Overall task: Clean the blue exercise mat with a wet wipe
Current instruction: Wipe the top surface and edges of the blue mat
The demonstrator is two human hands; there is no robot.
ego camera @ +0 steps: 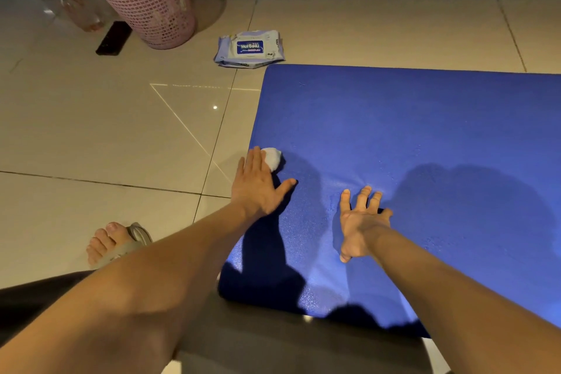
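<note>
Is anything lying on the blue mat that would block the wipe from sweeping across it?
Only the person's own right hand, resting on the mat to the right of the wet wipe under the left hand. Nothing else lies on the visible mat.

Dim warm light; hard shadows on mat (425,130); edges distorted.

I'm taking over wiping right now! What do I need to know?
Left hand: flat, fingers straight, pressing the bunched wet wipe onto the blue mat at its left edge.
Right hand: open, fingers spread, resting on the mat, holding nothing.
Pack of wipes: on the floor just past the mat's far left corner.
Done: the wipe is out and on the mat; how much is wiped I cannot tell.
Left: probably wiping across the rest of the mat.
</note>
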